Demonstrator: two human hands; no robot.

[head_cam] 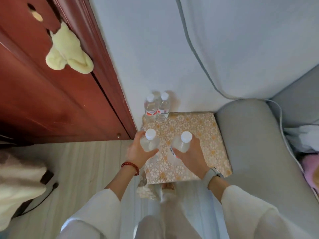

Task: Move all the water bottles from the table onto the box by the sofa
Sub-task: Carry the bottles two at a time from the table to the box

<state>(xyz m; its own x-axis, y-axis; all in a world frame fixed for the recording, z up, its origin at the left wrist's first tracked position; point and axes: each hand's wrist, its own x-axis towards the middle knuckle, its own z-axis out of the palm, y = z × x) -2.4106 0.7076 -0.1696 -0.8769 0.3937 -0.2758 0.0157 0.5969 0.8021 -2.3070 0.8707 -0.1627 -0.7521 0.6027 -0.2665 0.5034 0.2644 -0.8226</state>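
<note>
Near the middle of the frame, a little below centre, stands the box point(198, 135), covered with a flowered cloth, just beside the grey sofa point(250, 135) at the right and against the pale wall. At its far left corner two bottles point(158, 107) already stand upright, touching each other, with white caps and red-and-white labels.

The left hand point(138, 152) has its grip closed around the shoulder of a third bottle point(149, 141), fingers wrapped on the far side and thumb on the near side. The right hand point(191, 156) has its grip closed in the same way around a fourth bottle point(182, 142). Both bottles are upright above the near half of the box; whether their bases already touch the cloth I cannot tell, because the hands hide them.

The bottles look like thin clear plastic, filled with water, so I judge them moderately heavy for one hand and a little soft in the wall: a hard squeeze may dent them. The smooth surface could slip, so a hold around the body just under the neck, as now, seems safe. They are tall and narrow, and the cloth may be uneven, so each should be set down straight before the grip opens.

The counter is not in view, so I cannot say if more bottles remain.
</note>
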